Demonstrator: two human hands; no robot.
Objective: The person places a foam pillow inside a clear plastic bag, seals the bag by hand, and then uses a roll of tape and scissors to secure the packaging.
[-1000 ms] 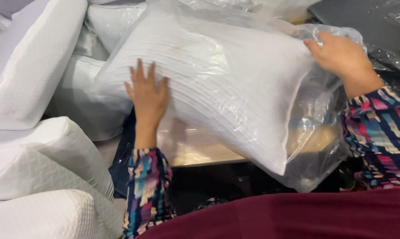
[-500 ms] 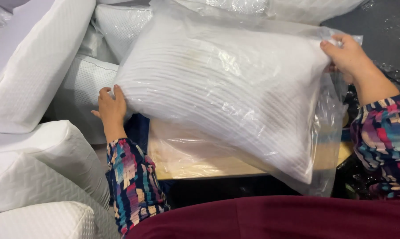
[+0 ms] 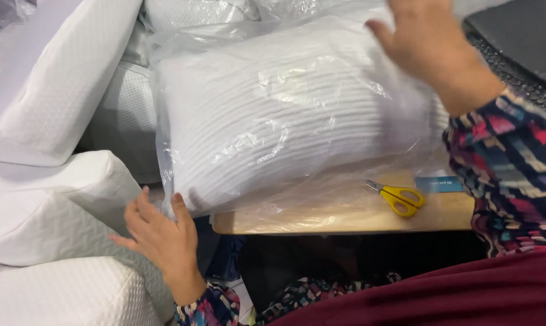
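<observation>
Pillow [image 3: 297, 115] in clear plastic bag [image 3: 345, 199] lay across desk [image 3: 357, 218], between both hands. Left hand [image 3: 161, 238] sat at near left corner of pillow, fingers spread and open, fingertips touching bag's edge, gripping nothing that could be made out. Right hand [image 3: 433, 51] hovered over far right corner, open with fingers apart, blurred, so contact with bag could not be told. Top of right hand cut off by upper frame edge. Far edge of pillow pressed against other bagged pillows [image 3: 194, 12] behind. Left end of desk hidden under pillow and loose plastic. Looked plump, white, ribbed with fine quilted lines, plastic wrinkled and glinting over it, slack bag end trailing toward near right. Yellow-handled scissors [image 3: 397, 198] lay on desk just near of pillow's right end, under or beside plastic, hard to say which, with small blue label [image 3: 439, 183] just right of them. Stacked white foam pillows [image 3: 49, 217] stood left, beside left hand.
</observation>
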